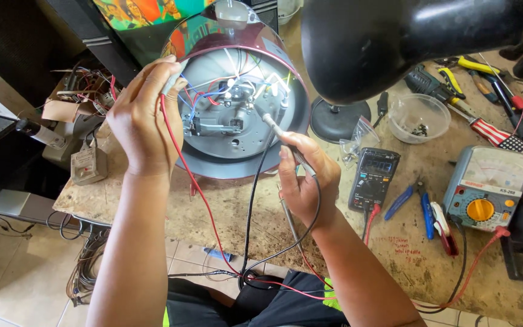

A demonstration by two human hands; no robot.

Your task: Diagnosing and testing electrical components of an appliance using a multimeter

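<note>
Both hands up at the opened appliance: left hand (143, 118) closed around a probe with a red lead (183, 163) at the rim, right hand (302, 178) pinching a slim probe (276, 130) with a black lead (254, 200), tip touching the wiring inside.

Worn, stained workbench (261, 224) under everything, edge toward the tiled floor.

Black lamp shade (388, 36) looming at top right, round base behind the right hand.

Round cooker-like appliance (237, 103) tipped on its side at the bench's middle, base open toward the camera, red, blue and white wires across a grey plate; small pale rectangular label on the shiny wall at upper right.

Analogue meter (486, 186) at right, blue-grey case, pale dial face, orange round knob, a narrow red strip of print under the dial.

Cardboard box (71, 100) of loose parts at far left, beige adapter block just below.

Digital multimeter (373, 178), black, dark screen, lying just right of the right hand with a red plug in its lower edge.

Clear plastic bowl (420, 116) holding a few dark screws.

Screwdriver with red-and-white striped handle (491, 133), yellow-handled pliers (476, 65) behind, small blue tools between the two meters.
</note>
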